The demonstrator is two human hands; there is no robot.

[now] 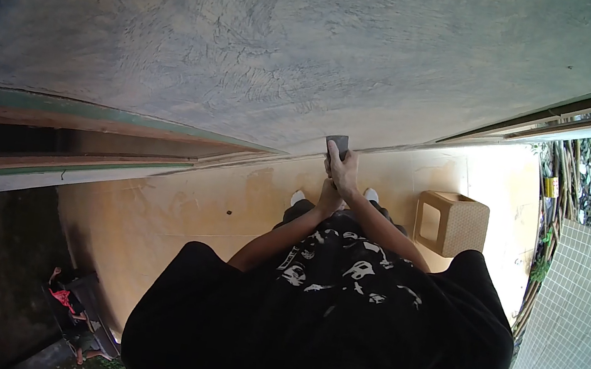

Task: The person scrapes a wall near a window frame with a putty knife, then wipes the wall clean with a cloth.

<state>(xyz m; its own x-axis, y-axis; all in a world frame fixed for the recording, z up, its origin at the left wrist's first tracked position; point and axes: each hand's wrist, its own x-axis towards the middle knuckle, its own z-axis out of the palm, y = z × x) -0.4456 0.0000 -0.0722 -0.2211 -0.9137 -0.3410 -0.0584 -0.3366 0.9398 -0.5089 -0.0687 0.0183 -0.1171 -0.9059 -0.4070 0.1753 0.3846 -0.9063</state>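
Observation:
My right hand (345,171) is closed around a small dark grey flat piece (337,142), its thumb laid along the face. The piece is held up close to the rough grey plastered wall (241,42) and overlaps its lower edge in this view. My left hand (329,196) is just below, at the right wrist, with the forearms coming together in front of my black printed shirt. The fingers of the left hand are mostly hidden behind the right hand and wrist.
A tan plastic stool (466,227) stands to my right on the yellowish tiled floor (225,231). Recesses with green and brown edging (119,116) flank the wall. A person in red and black (63,297) is at the lower left. Pale tiling (584,303) lies far right.

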